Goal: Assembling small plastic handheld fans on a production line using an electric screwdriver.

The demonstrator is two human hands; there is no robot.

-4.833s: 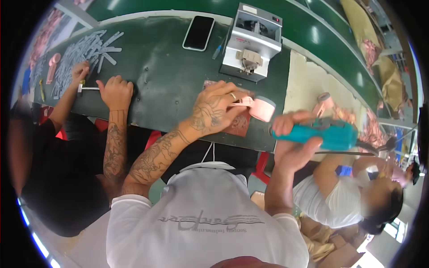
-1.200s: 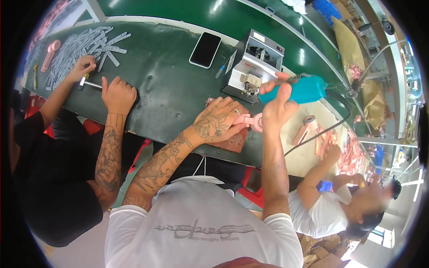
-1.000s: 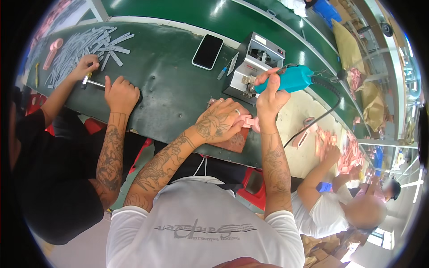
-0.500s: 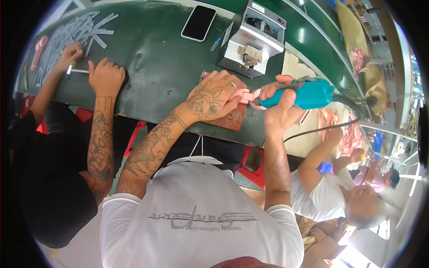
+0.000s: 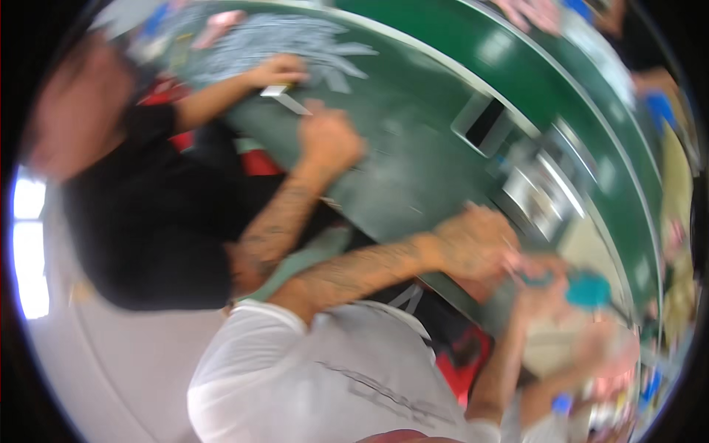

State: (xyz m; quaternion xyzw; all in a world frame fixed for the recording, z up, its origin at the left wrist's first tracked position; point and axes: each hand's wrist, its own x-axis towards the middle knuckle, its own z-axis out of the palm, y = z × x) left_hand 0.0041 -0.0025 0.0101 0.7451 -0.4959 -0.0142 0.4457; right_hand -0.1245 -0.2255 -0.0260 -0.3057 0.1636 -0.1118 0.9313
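Observation:
The whole view is smeared by motion. My left hand (image 5: pixel 476 240) is closed over a small pink part (image 5: pixel 515 262) at the near edge of the green table, above a reddish block (image 5: pixel 476 288). My right hand (image 5: pixel 543 284) is wrapped around a teal handheld power tool (image 5: pixel 588 290). The tool's nose end is against or close to the pink part; blur hides whether they touch. My left palm covers most of the pink part.
To the left, a co-worker in a black shirt (image 5: pixel 148 236) holds a tool with a metal shaft (image 5: pixel 294 103) beside a heap of grey strips (image 5: pixel 273 44). A phone (image 5: pixel 484 122) and a silver machine (image 5: pixel 543 188) stand beyond my hands. Another person's hand (image 5: pixel 594 343) is at right.
The view has swung left, so everything appears shifted right and tilted, and is blurred. Both my hands keep their grips on the pink part and the power tool.

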